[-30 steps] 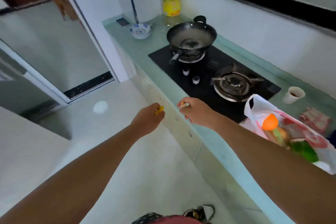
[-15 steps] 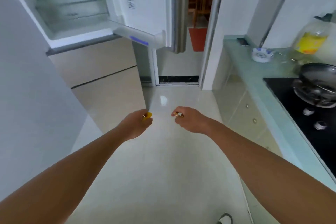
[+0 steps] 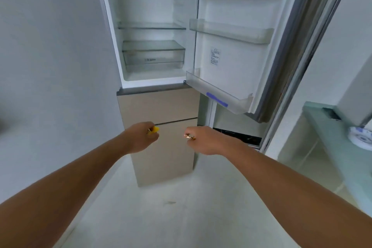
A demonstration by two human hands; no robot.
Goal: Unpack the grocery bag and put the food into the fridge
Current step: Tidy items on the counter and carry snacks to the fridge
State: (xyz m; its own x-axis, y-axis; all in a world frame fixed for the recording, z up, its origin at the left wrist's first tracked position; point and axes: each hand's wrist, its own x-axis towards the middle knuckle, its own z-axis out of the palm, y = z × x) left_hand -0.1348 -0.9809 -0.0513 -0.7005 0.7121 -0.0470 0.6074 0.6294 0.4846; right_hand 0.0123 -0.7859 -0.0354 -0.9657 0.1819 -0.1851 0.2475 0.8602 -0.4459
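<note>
While the fridge [image 3: 145, 10] stands open: the carrying step is judged in hand.
Left hand [image 3: 141, 137]: a small yellow item [image 3: 155, 129] is pinched by curled fingers [image 3: 152, 138].
Right hand [image 3: 207, 141]: a small gold-wrapped item [image 3: 189, 137] is pinched likewise.
Food: both pieces are held low, before the closed lower drawers [image 3: 159, 104].
Next move: a lift to the glass shelf [image 3: 151, 26] or door bin [image 3: 217, 90] is judged needed.

Bare left hand [image 3: 141, 140], bare right hand [image 3: 208, 141]. Behind each, long bare forearm, slim at wrist, widening toward elbow. Fine skin detail blurred.
</note>
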